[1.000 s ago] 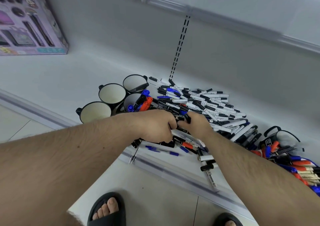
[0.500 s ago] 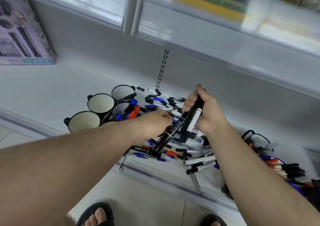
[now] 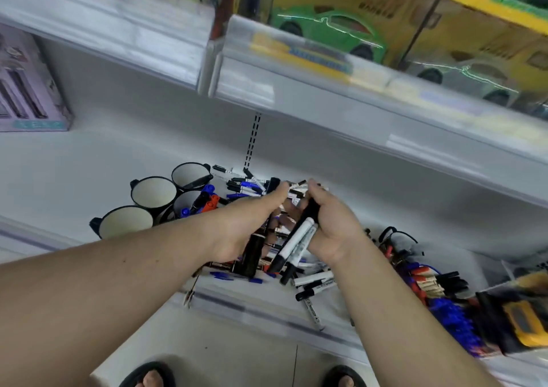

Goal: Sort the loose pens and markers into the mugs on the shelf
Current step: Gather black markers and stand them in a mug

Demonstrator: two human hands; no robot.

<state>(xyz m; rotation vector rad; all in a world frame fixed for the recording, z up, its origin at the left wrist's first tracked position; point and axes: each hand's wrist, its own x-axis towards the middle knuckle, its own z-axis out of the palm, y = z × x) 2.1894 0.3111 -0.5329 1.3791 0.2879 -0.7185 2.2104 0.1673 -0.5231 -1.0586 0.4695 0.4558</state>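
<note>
Bright, even light; motion blur on upper shelf [image 3: 385, 96], wide-angle bending at edges

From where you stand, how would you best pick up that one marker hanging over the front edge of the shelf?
Pinch the overhanging marker by its free end, coming from the front below the shelf edge. That end appears to stick out past the edge with nothing around it, while its other end runs back toward the pile of markers.

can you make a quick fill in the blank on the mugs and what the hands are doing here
1. The right hand grips a bundle of ____.
2. The mugs on the shelf number ____.
3. The mugs stand to the ____ of the loose pile.
4. The left hand grips ____ markers.

Missing words: markers; four; left; black
</note>
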